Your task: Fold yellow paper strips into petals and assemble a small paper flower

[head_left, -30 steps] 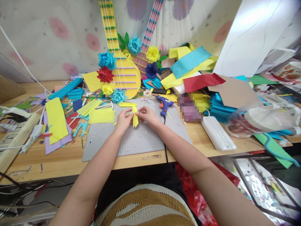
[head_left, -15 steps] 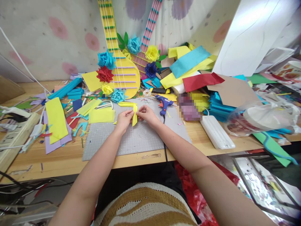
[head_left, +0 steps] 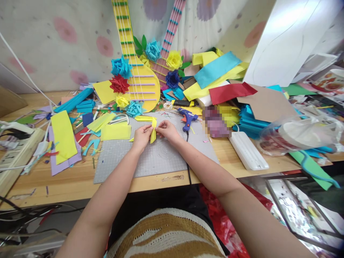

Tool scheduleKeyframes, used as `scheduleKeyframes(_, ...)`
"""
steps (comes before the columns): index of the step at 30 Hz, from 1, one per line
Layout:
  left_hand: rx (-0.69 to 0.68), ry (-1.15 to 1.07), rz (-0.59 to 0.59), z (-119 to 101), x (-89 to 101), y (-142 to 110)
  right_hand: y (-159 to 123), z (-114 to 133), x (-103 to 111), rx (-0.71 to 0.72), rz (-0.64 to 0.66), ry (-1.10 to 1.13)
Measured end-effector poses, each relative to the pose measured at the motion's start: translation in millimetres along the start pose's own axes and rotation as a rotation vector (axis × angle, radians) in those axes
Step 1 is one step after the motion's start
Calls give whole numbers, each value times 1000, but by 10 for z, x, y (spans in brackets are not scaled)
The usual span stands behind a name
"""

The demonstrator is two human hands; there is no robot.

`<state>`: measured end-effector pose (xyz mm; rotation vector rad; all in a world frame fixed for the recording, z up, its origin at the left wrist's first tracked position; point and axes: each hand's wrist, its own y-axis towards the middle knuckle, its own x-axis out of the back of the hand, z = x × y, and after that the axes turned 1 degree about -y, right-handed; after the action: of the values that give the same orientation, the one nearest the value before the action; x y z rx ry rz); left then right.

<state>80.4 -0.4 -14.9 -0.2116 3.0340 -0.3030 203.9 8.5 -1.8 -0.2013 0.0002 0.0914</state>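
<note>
A narrow folded strip of yellow paper (head_left: 153, 133) stands between my two hands over the grey cutting mat (head_left: 118, 161). My left hand (head_left: 142, 138) pinches its left edge with thumb and fingertips. From the other side, my right hand (head_left: 167, 131) grips the same strip, its lower fingers partly hidden. Just behind the hands lies another folded yellow paper piece (head_left: 143, 118). To the right of my right hand, a blue hot glue gun (head_left: 188, 119) rests on the mat's far edge, its black cord running toward me.
Left of the mat are yellow paper sheets (head_left: 116, 132), scissors (head_left: 121, 118) and many scraps. Behind stands a yellow paper guitar (head_left: 145, 86) with paper flowers. A white power bank-like block (head_left: 248, 150) and a plastic-bagged cup (head_left: 298, 132) lie at right; a power strip (head_left: 16, 154) at left.
Both hands keep their hold on the yellow strip. It has turned slightly, its lower end tilting a little to the left; the view has shifted slightly.
</note>
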Motion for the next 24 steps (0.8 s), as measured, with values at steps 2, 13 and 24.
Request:
scheduleKeyframes(2, -2, 11, -2, 8, -3, 5, 7, -4, -9, 11, -2, -29)
scheduleKeyframes(13, -17, 12, -19, 0, -14, 1, -9, 16, 25, 11, 8, -22)
scheduleKeyframes(24, -56, 32, 13, -7, -6, -3, 34, -3, 42, 43, -31, -54)
